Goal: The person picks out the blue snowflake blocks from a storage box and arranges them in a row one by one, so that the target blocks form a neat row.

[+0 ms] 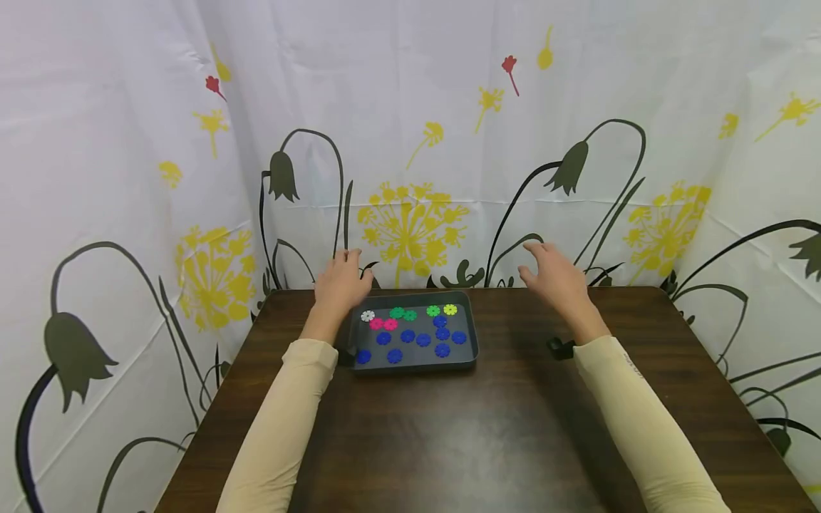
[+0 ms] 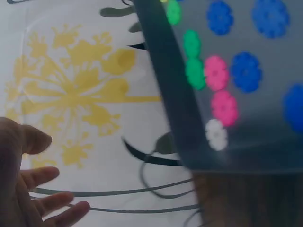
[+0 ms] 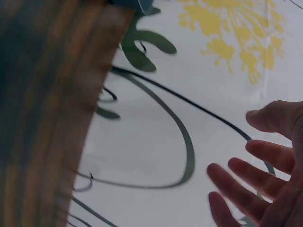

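Note:
In the head view a dark grey tray [image 1: 410, 369] lies near the far edge of the table. Several small flower-shaped discs lie in it: blue ones [image 1: 424, 340] mostly in the near and right part, two pink [image 1: 390, 324], two dark green [image 1: 397, 313], a light green one [image 1: 433, 311], a yellow one [image 1: 450, 309] and a white one [image 1: 368, 315]. My left hand [image 1: 342, 281] hovers by the tray's far left corner, fingers spread and holding nothing. Right of the tray, my right hand [image 1: 556, 279] is raised over the table, its fingers relaxed around nothing.
The dark brown wooden table [image 1: 487, 434] reaches toward me from the tray. Behind it and on both sides hangs a white curtain [image 1: 410, 85] printed with flowers. Each wrist wears a black strap, the right one [image 1: 561, 348] showing under the wrist.

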A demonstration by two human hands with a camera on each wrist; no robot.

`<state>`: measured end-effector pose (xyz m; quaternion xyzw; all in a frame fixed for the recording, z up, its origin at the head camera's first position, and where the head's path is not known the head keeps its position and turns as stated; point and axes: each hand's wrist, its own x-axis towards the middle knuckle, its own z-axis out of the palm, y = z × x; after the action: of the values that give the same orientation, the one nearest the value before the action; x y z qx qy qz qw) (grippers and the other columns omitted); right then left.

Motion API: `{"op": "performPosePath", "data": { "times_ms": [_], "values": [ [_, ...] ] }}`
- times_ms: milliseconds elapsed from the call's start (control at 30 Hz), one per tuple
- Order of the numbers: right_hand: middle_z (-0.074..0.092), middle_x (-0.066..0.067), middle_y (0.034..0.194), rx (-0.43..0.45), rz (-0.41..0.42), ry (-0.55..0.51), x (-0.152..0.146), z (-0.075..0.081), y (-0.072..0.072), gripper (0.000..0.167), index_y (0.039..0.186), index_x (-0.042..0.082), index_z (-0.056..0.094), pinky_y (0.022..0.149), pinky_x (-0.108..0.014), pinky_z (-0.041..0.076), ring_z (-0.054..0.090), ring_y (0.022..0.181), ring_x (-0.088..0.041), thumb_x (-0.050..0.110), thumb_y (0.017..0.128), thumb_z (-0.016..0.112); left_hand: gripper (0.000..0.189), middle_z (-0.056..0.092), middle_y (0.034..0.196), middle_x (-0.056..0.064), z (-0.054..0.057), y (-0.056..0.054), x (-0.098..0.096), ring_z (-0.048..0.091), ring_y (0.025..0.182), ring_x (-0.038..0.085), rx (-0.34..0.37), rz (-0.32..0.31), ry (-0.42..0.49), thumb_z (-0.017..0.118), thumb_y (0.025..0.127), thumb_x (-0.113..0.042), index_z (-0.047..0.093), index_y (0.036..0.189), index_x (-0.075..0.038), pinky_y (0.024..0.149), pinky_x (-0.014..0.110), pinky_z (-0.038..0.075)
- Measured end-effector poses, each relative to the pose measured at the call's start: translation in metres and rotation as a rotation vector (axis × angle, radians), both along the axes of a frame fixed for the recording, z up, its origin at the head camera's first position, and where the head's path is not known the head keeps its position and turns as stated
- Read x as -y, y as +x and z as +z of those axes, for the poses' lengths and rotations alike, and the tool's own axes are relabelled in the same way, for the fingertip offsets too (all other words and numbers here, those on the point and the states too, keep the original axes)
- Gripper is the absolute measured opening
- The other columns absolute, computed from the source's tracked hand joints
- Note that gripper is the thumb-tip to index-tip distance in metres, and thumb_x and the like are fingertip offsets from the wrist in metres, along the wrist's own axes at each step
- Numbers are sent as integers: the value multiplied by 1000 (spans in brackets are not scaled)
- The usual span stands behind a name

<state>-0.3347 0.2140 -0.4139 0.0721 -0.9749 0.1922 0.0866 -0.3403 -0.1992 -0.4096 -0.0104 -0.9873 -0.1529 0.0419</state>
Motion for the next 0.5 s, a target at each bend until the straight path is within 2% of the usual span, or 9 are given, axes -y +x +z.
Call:
{"op": "performPosePath", "data": {
  "times_ms": [133, 267, 367, 433, 500],
  "values": [
    [56, -15, 156, -38, 41, -36, 15, -12, 2, 51, 154, 14, 57, 78, -58, 62, 72, 109, -36, 34, 107, 63, 59, 44, 164, 22, -18, 6, 7, 46, 148, 43, -5, 60, 49, 45, 110, -40, 43, 163, -12, 111, 71, 48],
    [65, -10, 139, -37, 139, -56, 31, -22, 3, 45, 148, 15, 64, 66, -43, 57, 69, 93, -24, 31, 106, 67, 59, 48, 163, 21, -37, 14, 15, 51, 144, 45, 13, 84, 66, 44, 110, -40, 46, 161, -9, 112, 70, 47],
    [71, -10, 129, -31, 243, -81, 42, -31, 4, 41, 143, 11, 68, 69, -42, 58, 70, 92, -23, 26, 105, 70, 60, 51, 161, 20, -48, 19, 21, 55, 141, 46, 43, 109, 65, 44, 110, -40, 48, 160, -7, 111, 69, 49],
    [74, -9, 126, -25, 302, -83, 49, -38, 5, 38, 140, 10, 70, 78, -47, 61, 72, 100, -26, 24, 104, 72, 60, 52, 160, 21, -55, 23, 24, 55, 140, 46, 76, 121, 66, 45, 110, -40, 47, 160, -6, 110, 70, 49],
    [75, -11, 131, 4, 348, -84, 56, -46, 7, 38, 138, 9, 71, 93, -53, 62, 73, 113, -30, 23, 103, 73, 61, 52, 158, 21, -63, 28, 27, 56, 139, 47, 114, 136, 77, 46, 110, -39, 47, 160, -4, 109, 72, 49]
  ]
}}
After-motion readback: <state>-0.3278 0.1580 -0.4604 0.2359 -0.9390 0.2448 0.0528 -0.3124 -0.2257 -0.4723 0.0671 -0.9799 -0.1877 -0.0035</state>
